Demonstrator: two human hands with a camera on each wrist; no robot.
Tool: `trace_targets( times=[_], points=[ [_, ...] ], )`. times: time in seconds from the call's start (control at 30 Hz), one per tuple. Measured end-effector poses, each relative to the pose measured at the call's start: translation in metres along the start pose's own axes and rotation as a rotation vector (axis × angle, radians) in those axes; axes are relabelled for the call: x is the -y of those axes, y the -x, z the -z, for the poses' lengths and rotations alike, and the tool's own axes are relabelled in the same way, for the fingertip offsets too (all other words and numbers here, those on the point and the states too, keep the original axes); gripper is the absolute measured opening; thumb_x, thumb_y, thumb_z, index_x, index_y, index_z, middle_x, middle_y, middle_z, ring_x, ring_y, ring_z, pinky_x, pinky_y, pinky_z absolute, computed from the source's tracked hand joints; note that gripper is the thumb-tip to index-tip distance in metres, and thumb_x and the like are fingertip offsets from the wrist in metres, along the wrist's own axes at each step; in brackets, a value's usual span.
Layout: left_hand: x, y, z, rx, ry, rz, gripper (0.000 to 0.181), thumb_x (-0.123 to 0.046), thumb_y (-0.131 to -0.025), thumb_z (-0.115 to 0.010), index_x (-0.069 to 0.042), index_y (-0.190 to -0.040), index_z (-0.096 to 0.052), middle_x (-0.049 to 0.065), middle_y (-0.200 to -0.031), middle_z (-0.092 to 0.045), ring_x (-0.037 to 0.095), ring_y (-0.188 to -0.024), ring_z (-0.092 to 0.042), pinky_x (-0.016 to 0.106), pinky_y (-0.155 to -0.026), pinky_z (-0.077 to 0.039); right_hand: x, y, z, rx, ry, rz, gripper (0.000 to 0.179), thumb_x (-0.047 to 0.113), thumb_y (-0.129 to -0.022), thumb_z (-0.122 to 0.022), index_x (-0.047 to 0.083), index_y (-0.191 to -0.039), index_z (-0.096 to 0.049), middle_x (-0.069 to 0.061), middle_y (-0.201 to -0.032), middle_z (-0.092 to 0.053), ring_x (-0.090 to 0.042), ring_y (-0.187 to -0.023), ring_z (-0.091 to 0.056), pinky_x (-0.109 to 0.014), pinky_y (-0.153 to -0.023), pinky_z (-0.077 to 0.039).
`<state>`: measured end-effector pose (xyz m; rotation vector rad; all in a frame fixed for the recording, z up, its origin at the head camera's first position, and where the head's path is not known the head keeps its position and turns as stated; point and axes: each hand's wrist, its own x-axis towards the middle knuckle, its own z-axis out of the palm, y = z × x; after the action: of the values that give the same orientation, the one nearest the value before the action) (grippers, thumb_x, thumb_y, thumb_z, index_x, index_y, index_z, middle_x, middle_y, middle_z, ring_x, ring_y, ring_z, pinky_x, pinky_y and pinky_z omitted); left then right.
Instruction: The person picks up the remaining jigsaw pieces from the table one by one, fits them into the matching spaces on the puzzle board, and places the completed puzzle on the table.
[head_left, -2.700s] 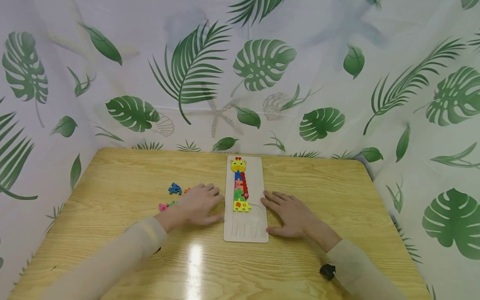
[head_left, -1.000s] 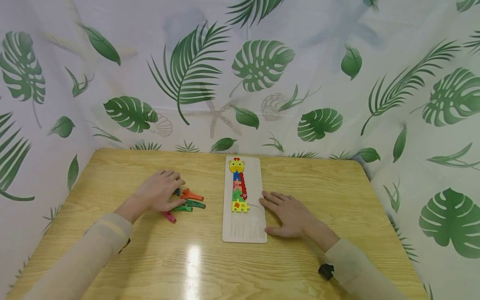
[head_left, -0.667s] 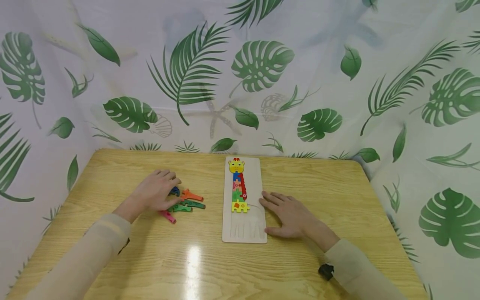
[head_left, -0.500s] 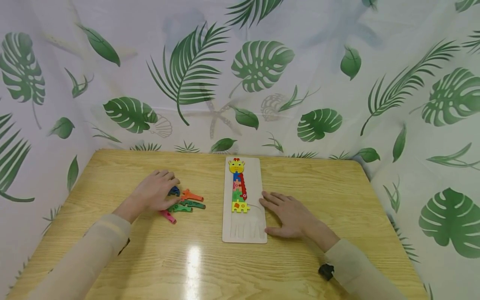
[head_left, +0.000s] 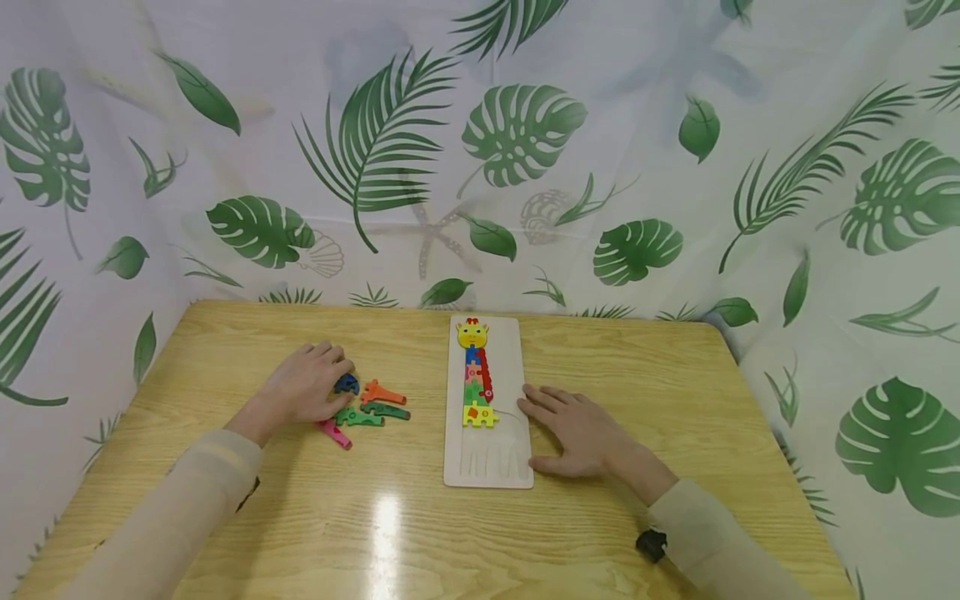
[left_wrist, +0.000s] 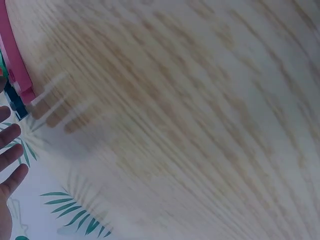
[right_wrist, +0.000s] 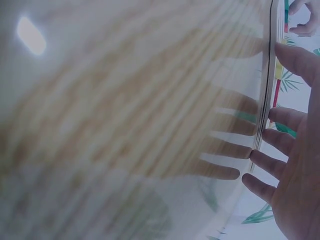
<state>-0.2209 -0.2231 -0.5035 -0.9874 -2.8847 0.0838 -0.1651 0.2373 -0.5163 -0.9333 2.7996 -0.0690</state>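
Note:
A pale wooden puzzle board (head_left: 491, 462) lies upright on the table, carrying a giraffe puzzle (head_left: 474, 387): yellow head, coloured neck pieces, red mane strip, yellow piece below. Leg-shaped outlines show bare lower down. My right hand (head_left: 581, 429) rests flat along the board's right edge, fingertips touching it. My left hand (head_left: 303, 385) is over the loose pieces at left, fingers loosely bent and, in the left wrist view, spread apart. A blue piece (head_left: 347, 383) sits by its fingertips; a light green piece (head_left: 363, 418) and a pink piece (head_left: 337, 435) are partly beneath it.
An orange piece (head_left: 385, 392) and a dark green piece (head_left: 386, 410) lie right of the left hand. The wooden table (head_left: 600, 358) ends at a leaf-patterned cloth (head_left: 525, 233) behind and at both sides.
From beside the board, my left hand has moved left to the loose pieces, then drawn slightly further left, showing more of the blue piece. My right hand and the board keep their places.

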Motion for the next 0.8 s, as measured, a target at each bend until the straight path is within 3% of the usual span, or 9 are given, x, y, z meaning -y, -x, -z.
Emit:
trace_targets(
  times=[0.8],
  points=[
    [0.0038,-0.0012,-0.0037,0.043,-0.003,0.032,0.04,-0.041,-0.096,-0.073,-0.006,-0.116,-0.072,0.013,-0.113,-0.069,0.032,-0.107,-0.063,0.053,-0.1,-0.056,0.0015,0.0015,0.0033,-0.006,0.017,0.014,0.09,0.069,-0.094,-0.059,0.019,-0.165,-0.038,-0.006,-0.174,-0.034,-0.036,-0.158,-0.037,-0.061,-0.122,-0.04]
  ],
)
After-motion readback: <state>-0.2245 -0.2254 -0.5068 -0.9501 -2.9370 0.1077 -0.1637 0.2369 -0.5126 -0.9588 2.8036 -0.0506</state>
